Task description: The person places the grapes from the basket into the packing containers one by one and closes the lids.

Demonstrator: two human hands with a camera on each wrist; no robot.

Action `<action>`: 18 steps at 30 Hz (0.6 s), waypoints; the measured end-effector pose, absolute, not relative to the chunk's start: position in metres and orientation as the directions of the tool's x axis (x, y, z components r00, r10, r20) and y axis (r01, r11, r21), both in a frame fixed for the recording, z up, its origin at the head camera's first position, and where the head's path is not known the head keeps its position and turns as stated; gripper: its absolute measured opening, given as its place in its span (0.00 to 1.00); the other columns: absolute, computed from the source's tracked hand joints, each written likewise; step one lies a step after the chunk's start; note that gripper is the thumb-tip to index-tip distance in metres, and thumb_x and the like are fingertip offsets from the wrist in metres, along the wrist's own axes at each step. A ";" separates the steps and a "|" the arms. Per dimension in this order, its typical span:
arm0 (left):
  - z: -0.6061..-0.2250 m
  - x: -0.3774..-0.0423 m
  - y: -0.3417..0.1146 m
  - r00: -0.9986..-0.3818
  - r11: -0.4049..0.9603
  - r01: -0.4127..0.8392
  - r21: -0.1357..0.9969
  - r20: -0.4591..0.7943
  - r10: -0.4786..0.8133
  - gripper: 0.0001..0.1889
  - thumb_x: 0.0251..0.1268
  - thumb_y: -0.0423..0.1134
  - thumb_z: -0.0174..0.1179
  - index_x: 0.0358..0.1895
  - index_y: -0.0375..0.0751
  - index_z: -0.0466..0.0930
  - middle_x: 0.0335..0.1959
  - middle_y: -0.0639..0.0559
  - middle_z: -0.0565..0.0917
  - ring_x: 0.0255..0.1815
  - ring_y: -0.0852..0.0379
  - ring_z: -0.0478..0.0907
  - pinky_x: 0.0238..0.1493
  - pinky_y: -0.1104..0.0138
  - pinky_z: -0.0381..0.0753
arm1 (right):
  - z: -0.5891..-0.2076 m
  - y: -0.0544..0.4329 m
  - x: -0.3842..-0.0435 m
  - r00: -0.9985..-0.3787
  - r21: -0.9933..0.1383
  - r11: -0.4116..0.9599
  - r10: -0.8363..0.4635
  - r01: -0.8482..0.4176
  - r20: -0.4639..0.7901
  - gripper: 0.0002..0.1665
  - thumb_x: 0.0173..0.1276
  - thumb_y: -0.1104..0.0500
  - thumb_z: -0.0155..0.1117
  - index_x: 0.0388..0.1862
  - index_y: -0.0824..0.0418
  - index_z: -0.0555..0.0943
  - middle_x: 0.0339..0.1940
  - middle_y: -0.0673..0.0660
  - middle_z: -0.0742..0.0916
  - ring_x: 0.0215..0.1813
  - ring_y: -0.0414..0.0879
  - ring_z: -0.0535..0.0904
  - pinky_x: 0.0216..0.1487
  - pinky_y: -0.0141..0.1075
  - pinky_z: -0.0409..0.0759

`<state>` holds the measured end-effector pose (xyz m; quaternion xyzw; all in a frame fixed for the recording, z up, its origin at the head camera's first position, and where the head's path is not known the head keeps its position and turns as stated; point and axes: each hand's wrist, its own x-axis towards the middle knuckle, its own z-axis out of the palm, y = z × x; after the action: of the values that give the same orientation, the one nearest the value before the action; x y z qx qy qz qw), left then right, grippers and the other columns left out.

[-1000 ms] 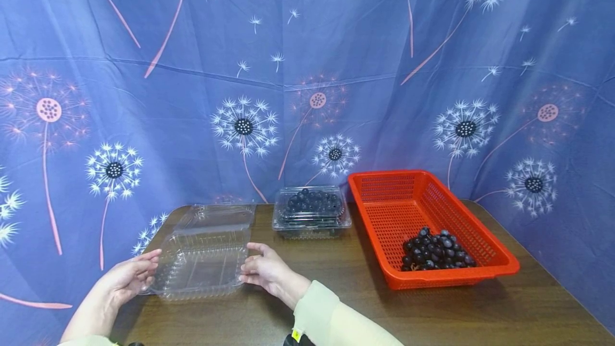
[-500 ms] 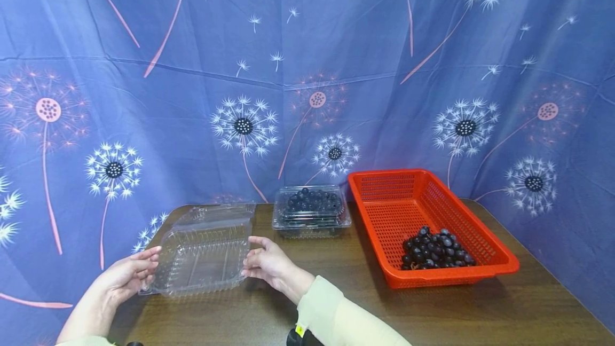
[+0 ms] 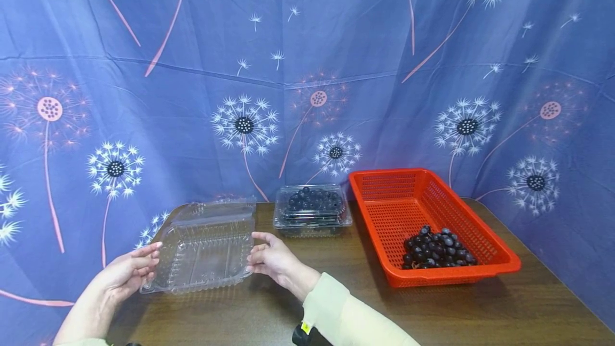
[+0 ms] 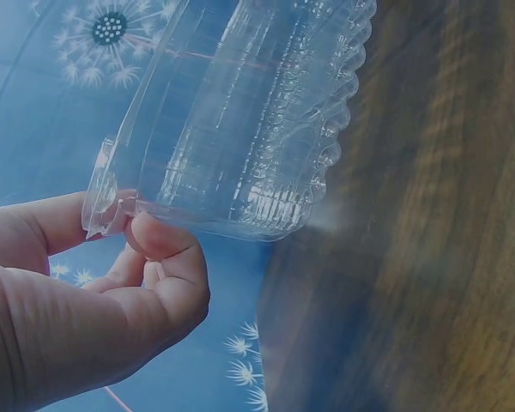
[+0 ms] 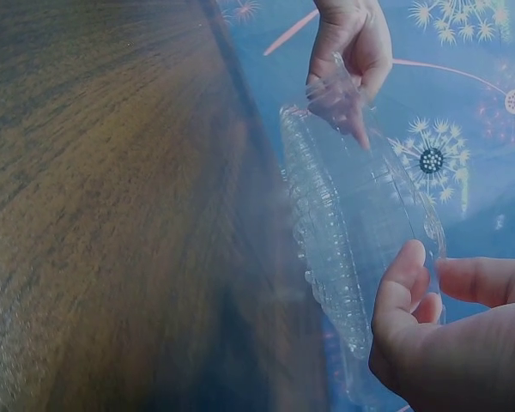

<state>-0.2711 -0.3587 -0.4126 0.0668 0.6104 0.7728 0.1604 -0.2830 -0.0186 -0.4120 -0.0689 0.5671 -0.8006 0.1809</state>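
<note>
In the head view, an unfolded clear plastic clamshell container (image 3: 209,260) is at the table's left, its lid half (image 3: 211,211) lying back on the far side. I see nothing inside it. My left hand (image 3: 124,276) pinches its left rim; the left wrist view shows the thumb and fingers of that hand (image 4: 129,300) at the container's corner (image 4: 240,163). The opposite rim is held between thumb and fingers of my right hand (image 3: 278,265). In the right wrist view, the container (image 5: 326,232) is tilted between both hands, apparently off the table.
Behind and right of it stands a closed clear clamshell (image 3: 312,223) with dark grapes (image 3: 313,202). At the right is a red slotted basket (image 3: 389,212) with a bunch of dark grapes (image 3: 437,250). A blue dandelion-print cloth (image 3: 288,41) hangs behind the wooden table (image 3: 355,292).
My right hand has moved slightly up and right, and the clamshell's right side has risen with it. The left hand has barely moved. Basket and closed clamshell stay put.
</note>
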 end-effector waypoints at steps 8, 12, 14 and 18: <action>-0.402 -0.266 -0.349 -0.957 -0.146 -0.159 0.976 -0.116 0.264 0.20 0.68 0.27 0.47 0.42 0.62 0.80 0.37 0.63 0.74 0.35 0.67 0.71 0.36 0.73 0.73 | -0.403 -0.010 -0.282 -0.926 -0.941 -0.275 -0.366 0.198 -0.088 0.37 0.56 0.80 0.53 0.66 0.68 0.62 0.29 0.53 0.73 0.29 0.43 0.73 0.32 0.31 0.79; -0.397 -0.264 -0.344 -0.958 -0.148 -0.153 0.977 -0.110 0.264 0.21 0.68 0.27 0.47 0.42 0.63 0.80 0.37 0.62 0.75 0.34 0.67 0.73 0.36 0.73 0.76 | -0.400 -0.006 -0.281 -0.926 -0.942 -0.276 -0.369 0.193 -0.081 0.37 0.56 0.80 0.53 0.66 0.69 0.61 0.29 0.52 0.73 0.28 0.42 0.73 0.31 0.29 0.78; -0.394 -0.262 -0.341 -0.961 -0.145 -0.151 0.978 -0.110 0.255 0.21 0.67 0.27 0.48 0.42 0.63 0.80 0.37 0.63 0.76 0.33 0.66 0.74 0.36 0.73 0.77 | -0.398 -0.003 -0.280 -0.926 -0.943 -0.275 -0.370 0.189 -0.078 0.37 0.56 0.80 0.53 0.66 0.69 0.61 0.29 0.52 0.73 0.28 0.42 0.73 0.31 0.29 0.78; -0.390 -0.258 -0.335 -0.968 -0.136 -0.148 0.980 -0.115 0.225 0.21 0.66 0.26 0.49 0.41 0.64 0.80 0.36 0.62 0.76 0.33 0.66 0.75 0.37 0.72 0.77 | -0.392 0.002 -0.278 -0.925 -0.947 -0.267 -0.373 0.179 -0.070 0.37 0.56 0.80 0.53 0.67 0.69 0.61 0.29 0.52 0.73 0.28 0.42 0.73 0.32 0.29 0.78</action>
<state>-0.2585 -0.3353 -0.3896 0.0296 0.6454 0.7532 0.1238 -0.2778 0.0016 -0.3924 -0.0839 0.5799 -0.7913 0.1744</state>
